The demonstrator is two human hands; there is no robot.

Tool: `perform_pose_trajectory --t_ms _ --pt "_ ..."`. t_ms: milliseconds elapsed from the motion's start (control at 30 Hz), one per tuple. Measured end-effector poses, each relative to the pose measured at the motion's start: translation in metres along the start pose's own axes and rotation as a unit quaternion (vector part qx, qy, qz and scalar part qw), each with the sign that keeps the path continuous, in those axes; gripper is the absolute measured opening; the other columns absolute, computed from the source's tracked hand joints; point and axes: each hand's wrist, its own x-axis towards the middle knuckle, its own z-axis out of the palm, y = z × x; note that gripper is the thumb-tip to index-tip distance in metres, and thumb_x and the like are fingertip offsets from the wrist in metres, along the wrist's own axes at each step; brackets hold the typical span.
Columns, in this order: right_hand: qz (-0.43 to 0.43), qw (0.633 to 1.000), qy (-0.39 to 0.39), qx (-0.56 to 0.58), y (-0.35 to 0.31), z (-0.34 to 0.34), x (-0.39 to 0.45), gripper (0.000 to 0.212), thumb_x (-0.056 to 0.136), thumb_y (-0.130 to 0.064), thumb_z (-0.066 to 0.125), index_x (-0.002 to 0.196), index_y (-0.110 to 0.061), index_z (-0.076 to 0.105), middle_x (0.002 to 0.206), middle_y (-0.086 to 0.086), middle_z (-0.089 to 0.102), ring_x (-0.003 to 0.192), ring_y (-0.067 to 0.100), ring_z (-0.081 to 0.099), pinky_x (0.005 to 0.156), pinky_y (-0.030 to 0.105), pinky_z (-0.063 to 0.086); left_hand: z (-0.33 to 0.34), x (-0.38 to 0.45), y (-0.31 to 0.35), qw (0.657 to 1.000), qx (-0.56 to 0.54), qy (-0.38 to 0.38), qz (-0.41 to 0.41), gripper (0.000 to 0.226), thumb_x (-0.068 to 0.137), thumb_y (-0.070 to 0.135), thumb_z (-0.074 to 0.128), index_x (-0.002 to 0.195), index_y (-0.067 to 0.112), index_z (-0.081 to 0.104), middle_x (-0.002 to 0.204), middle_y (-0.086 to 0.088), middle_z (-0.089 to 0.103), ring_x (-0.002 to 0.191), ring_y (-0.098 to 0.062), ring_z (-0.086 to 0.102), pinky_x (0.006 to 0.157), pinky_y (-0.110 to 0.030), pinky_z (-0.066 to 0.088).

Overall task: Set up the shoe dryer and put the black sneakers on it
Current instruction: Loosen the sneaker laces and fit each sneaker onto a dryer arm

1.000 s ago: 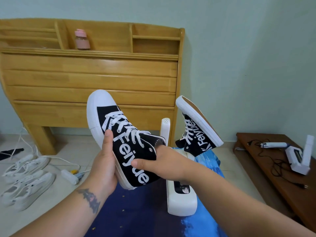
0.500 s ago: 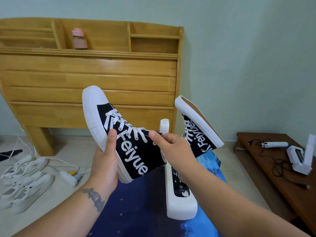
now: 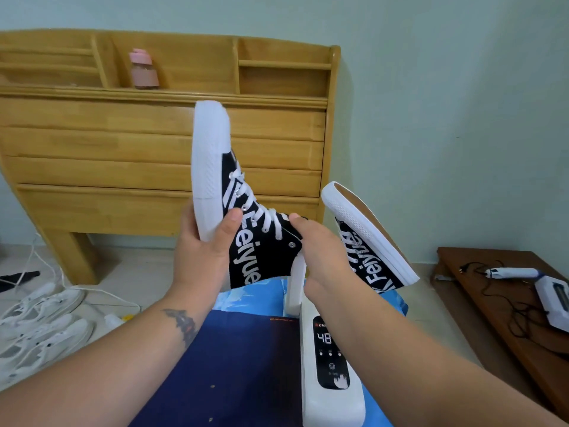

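The left sneaker (image 3: 246, 211) stands toe-up over the dryer's (image 3: 331, 365) left post (image 3: 295, 285). The left hand (image 3: 203, 245) clamps its sole; the right hand (image 3: 323, 254) pinches the collar. If the collar folds, the post may miss and the dryer tip, spilling the right sneaker (image 3: 369, 241).

- Two bare arms with no sleeves
- The left hand (image 3: 203, 257) has a small dark tattoo on its wrist
- The right hand (image 3: 326, 260) wears no rings
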Motion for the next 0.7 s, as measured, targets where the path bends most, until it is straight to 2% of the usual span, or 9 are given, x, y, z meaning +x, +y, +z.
perform_pose_trajectory --t_ms 33,67,133,200,233,367,500,600,700 --pt "0.016 1.0 0.005 0.019 -0.001 0.001 0.004 0.029 0.084 -0.032 0.073 0.111 -0.021 0.072 0.099 -0.002 0.077 0.097 0.014 0.072 0.091 0.036 0.057 0.004 0.005 0.002 1.0 -0.003 -0.007 0.01 0.07 0.065 0.056 0.076 0.126 0.029 0.053 0.094 0.023 0.071 0.083 0.009 0.066 0.061 -0.005 0.048" --pt "0.028 0.999 0.007 0.034 -0.002 0.0 0.01 0.03 0.083 -0.031 0.073 0.111 -0.021 0.072 0.102 0.0 0.078 0.097 0.018 0.072 0.091 0.039 0.056 0.008 0.008 0.003 1.0 -0.009 -0.018 0.016 0.075 0.066 0.052 0.079 0.129 0.026 0.05 0.101 0.018 0.071 0.086 0.007 0.067 0.064 -0.006 0.05" --pt "0.044 0.998 0.009 0.052 -0.001 -0.004 0.02 0.011 0.083 -0.027 0.072 0.091 -0.021 0.076 0.083 -0.001 0.08 0.076 0.015 0.076 0.072 0.034 0.062 0.014 0.016 0.005 0.999 -0.015 -0.04 0.023 0.083 0.063 0.049 0.079 0.135 0.024 0.046 0.114 0.009 0.068 0.093 0.001 0.067 0.07 -0.012 0.054" --pt "0.061 0.995 0.01 0.083 -0.001 -0.009 0.029 0.009 0.085 -0.023 0.07 0.078 -0.019 0.075 0.066 -0.004 0.077 0.054 0.01 0.072 0.051 0.026 0.059 0.02 0.022 0.003 0.998 -0.008 -0.054 0.028 0.086 0.063 0.047 0.081 0.136 0.025 0.044 0.12 0.006 0.065 0.098 -0.002 0.066 0.077 -0.018 0.056" --pt "0.061 0.994 0.015 0.09 -0.001 -0.011 0.032 0.01 0.086 -0.022 0.069 0.078 -0.018 0.074 0.062 -0.006 0.076 0.048 0.007 0.07 0.047 0.024 0.056 0.023 0.025 0.002 0.998 -0.004 -0.058 0.03 0.085 0.062 0.048 0.082 0.136 0.026 0.044 0.12 0.006 0.065 0.099 -0.003 0.066 0.08 -0.02 0.056" --pt "0.057 0.993 0.033 0.098 0.003 -0.018 0.041 0.012 0.088 -0.02 0.067 0.078 -0.018 0.074 0.055 -0.009 0.072 0.044 0.002 0.066 0.048 0.022 0.049 0.028 0.035 -0.005 0.996 0.017 -0.074 0.036 0.09 0.052 0.061 0.079 0.132 0.035 0.046 0.118 0.012 0.066 0.101 -0.002 0.065 0.078 -0.017 0.055" --pt "0.065 0.99 0.057 0.111 0.008 -0.022 0.05 0.014 0.085 -0.021 0.07 0.073 -0.017 0.073 0.057 -0.007 0.073 0.055 0.01 0.067 0.064 0.027 0.052 0.034 0.041 -0.01 0.993 0.045 -0.099 0.049 0.091 0.05 0.065 0.079 0.131 0.042 0.044 0.122 0.01 0.063 0.108 -0.009 0.063 0.09 -0.035 0.054" --pt "0.068 0.988 0.074 0.12 0.012 -0.025 0.059 0.011 0.085 -0.02 0.069 0.077 -0.015 0.074 0.063 -0.003 0.075 0.064 0.014 0.067 0.074 0.032 0.055 0.04 0.041 -0.009 0.989 0.073 -0.115 0.062 0.074 0.049 0.07 0.076 0.115 0.065 0.043 0.121 0.009 0.062 0.107 -0.011 0.063 0.088 -0.037 0.055" --pt "0.067 0.985 0.08 0.137 0.017 -0.027 0.064 0.01 0.087 -0.021 0.068 0.083 -0.015 0.075 0.071 -0.001 0.078 0.071 0.015 0.072 0.069 0.03 0.058 0.048 0.041 -0.009 0.986 0.084 -0.125 0.066 0.063 0.052 0.065 0.076 0.104 0.073 0.041 0.119 0.011 0.062 0.106 -0.009 0.063 0.087 -0.036 0.055"
